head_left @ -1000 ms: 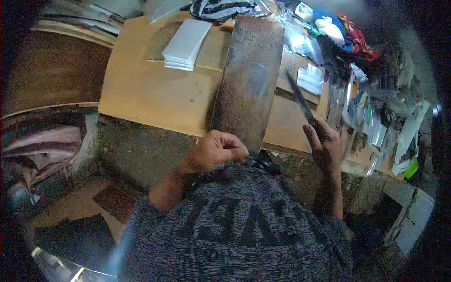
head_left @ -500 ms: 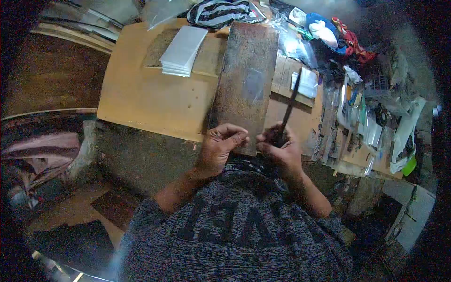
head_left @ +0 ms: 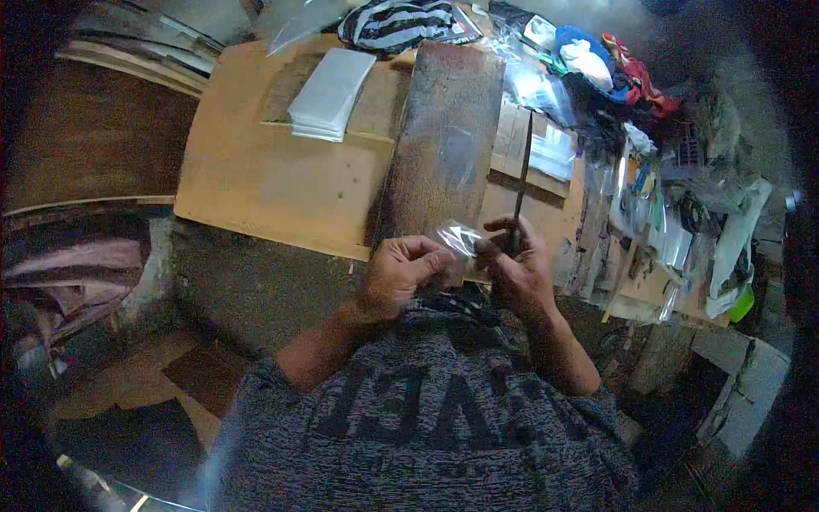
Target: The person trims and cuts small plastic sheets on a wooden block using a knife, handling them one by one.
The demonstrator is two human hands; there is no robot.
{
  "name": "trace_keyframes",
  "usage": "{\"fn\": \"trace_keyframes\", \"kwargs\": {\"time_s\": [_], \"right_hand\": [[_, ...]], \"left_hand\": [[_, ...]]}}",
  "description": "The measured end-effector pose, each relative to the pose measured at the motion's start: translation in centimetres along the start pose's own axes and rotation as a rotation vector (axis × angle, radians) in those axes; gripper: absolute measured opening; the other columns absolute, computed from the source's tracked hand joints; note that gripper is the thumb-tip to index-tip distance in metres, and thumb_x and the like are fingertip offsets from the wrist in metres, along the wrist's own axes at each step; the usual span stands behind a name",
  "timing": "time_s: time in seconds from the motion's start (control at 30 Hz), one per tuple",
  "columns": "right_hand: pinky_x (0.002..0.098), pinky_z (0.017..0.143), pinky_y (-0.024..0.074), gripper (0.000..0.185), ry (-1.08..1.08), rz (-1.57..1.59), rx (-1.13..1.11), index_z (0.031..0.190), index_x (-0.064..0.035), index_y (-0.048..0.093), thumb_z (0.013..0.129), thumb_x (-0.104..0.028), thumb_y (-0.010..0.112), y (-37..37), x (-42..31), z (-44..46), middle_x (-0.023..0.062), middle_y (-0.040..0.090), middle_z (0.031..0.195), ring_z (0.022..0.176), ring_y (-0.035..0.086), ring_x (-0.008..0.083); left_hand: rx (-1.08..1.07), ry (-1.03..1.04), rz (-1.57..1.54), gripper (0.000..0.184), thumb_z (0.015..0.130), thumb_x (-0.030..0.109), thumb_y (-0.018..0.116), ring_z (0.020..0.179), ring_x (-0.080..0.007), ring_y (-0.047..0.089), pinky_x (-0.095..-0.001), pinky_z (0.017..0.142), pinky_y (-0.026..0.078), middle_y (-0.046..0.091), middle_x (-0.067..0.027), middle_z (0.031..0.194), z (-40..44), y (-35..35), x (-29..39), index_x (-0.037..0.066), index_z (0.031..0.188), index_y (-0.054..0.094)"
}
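Dim, cluttered workroom surrounds the hands, with a dark wooden plank [head_left: 431, 154] running away from just beneath them. Closest in, the left hand [head_left: 401, 277] has thumb and forefinger pressed together, apparently pinching a shiny clear film [head_left: 458, 241]. It gleams between the two hands; the right hand's [head_left: 519, 269] fingertips are beside it, though whether they touch it I cannot tell. That hand also grips a dark blade [head_left: 524, 179], which points away from the body. The step in hand looks like handling the film with both hands; the move calls for a steady left pinch and the edge kept off the film. Beyond the left hand lies a stack of pale sheets [head_left: 333, 90]; beyond the right, past the blade, some clear sleeves [head_left: 553, 154]. Farthest from the grip is a striped bag [head_left: 401, 24].

Half a second ago no gleaming film showed between the hands, and the blade leaned more to the right. A second ago, the right hand was well apart from the left.
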State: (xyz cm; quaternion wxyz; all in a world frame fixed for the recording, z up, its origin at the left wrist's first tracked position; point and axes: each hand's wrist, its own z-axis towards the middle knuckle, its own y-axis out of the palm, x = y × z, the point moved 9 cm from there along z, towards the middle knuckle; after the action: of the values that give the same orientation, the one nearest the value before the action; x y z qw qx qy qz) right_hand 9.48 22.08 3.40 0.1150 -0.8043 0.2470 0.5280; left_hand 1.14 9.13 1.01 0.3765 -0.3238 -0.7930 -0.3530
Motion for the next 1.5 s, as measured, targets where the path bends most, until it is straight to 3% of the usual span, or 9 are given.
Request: {"fn": "trace_keyframes", "kwargs": {"time_s": [0.33,0.4,0.47,0.57,0.9,1.3,1.4,1.47,1.5], "right_hand": [[0.0266,0.066,0.0456,0.023,-0.092,-0.748,-0.135,0.105,0.0004,0.058,0.087,-0.013,0.059,-3.2,-1.0,-4.0,0.0082,0.061,0.078,0.071,0.056,0.0123],[0.0298,0.067,0.0463,0.026,0.016,-0.670,-0.119,0.105,0.0009,0.058,0.085,-0.016,0.062,-3.4,-0.4,-4.5,0.0125,0.060,0.077,0.070,0.057,0.0169],[0.0357,0.073,0.0507,0.034,-0.029,-0.790,-0.130,0.107,-0.0024,0.060,0.082,-0.025,0.065,-3.3,-0.6,-4.7,0.0197,0.065,0.091,0.084,0.064,0.0352],[0.0326,0.069,0.0483,0.033,-0.100,-0.813,-0.149,0.109,-0.0018,0.058,0.082,-0.018,0.066,-3.2,-0.6,-4.6,0.0170,0.062,0.083,0.072,0.061,0.0256],[0.0327,0.068,0.0489,0.031,0.010,-0.880,-0.215,0.106,-0.0032,0.060,0.081,-0.021,0.067,-2.6,-0.7,-3.4,0.0174,0.063,0.083,0.072,0.063,0.0255],[0.0353,0.070,0.0511,0.033,-0.169,-0.934,-0.288,0.107,-0.0045,0.061,0.079,-0.019,0.068,-1.4,-1.3,-0.8,0.0160,0.065,0.088,0.079,0.066,0.0292],[0.0333,0.069,0.0509,0.033,-0.231,-1.079,-0.232,0.108,-0.0045,0.061,0.080,-0.020,0.068,-2.9,-2.3,-0.4,0.0163,0.065,0.088,0.079,0.066,0.0265],[0.0307,0.066,0.0500,0.030,-0.454,-0.809,0.215,0.109,-0.0048,0.061,0.082,-0.020,0.065,-5.9,-5.9,-0.5,0.0150,0.065,0.085,0.075,0.065,0.0208],[0.0271,0.059,0.0468,0.027,-0.221,-0.791,0.222,0.109,-0.0033,0.060,0.087,-0.018,0.060,-7.2,-4.5,0.0,0.0117,0.065,0.082,0.065,0.058,0.0132]], "left_hand": [[0.226,0.004,-0.405,0.014,0.088,0.016,0.061,0.064,-0.0155,0.062,-0.0278,0.060,0.053,0.065,-0.0090,0.077,0.2,-4.7,0.4,0.002,0.086,0.063],[0.244,0.024,-0.384,0.015,0.088,0.016,0.061,0.063,-0.0154,0.062,-0.0279,0.059,0.053,0.065,-0.0092,0.078,0.2,-5.1,0.5,0.001,0.087,0.063],[0.236,0.067,-0.376,0.015,0.088,0.020,0.062,0.062,-0.0100,0.060,-0.0215,0.053,0.045,0.065,-0.0048,0.072,0.2,-4.9,1.1,0.006,0.083,0.064],[0.238,0.053,-0.390,0.015,0.088,0.020,0.062,0.062,-0.0106,0.060,-0.0218,0.053,0.045,0.065,-0.0052,0.074,0.0,-4.6,1.2,0.006,0.084,0.063],[0.153,0.060,-0.407,0.015,0.088,0.019,0.062,0.066,-0.0116,0.061,-0.0228,0.058,0.047,0.066,-0.0055,0.076,-0.6,-3.4,0.5,0.004,0.086,0.063],[-0.083,0.053,0.223,0.011,0.084,0.009,0.064,0.072,-0.0114,0.061,-0.0274,0.068,0.049,0.067,-0.0076,0.078,-1.2,-0.2,-0.2,-0.002,0.085,0.067],[-0.088,-0.037,0.085,0.012,0.084,0.010,0.064,0.073,-0.0118,0.061,-0.0276,0.068,0.050,0.067,-0.0081,0.078,-1.4,-1.4,-0.8,-0.002,0.085,0.067],[-0.092,-0.020,0.066,0.012,0.084,0.010,0.064,0.072,-0.0119,0.061,-0.0273,0.068,0.050,0.067,-0.0080,0.078,-1.6,-1.9,-0.5,-0.002,0.085,0.066],[-0.096,-0.008,0.047,0.013,0.084,0.010,0.064,0.071,-0.0120,0.061,-0.0271,0.068,0.050,0.067,-0.0080,0.077,-1.8,-2.1,-0.3,-0.003,0.086,0.066]]}}
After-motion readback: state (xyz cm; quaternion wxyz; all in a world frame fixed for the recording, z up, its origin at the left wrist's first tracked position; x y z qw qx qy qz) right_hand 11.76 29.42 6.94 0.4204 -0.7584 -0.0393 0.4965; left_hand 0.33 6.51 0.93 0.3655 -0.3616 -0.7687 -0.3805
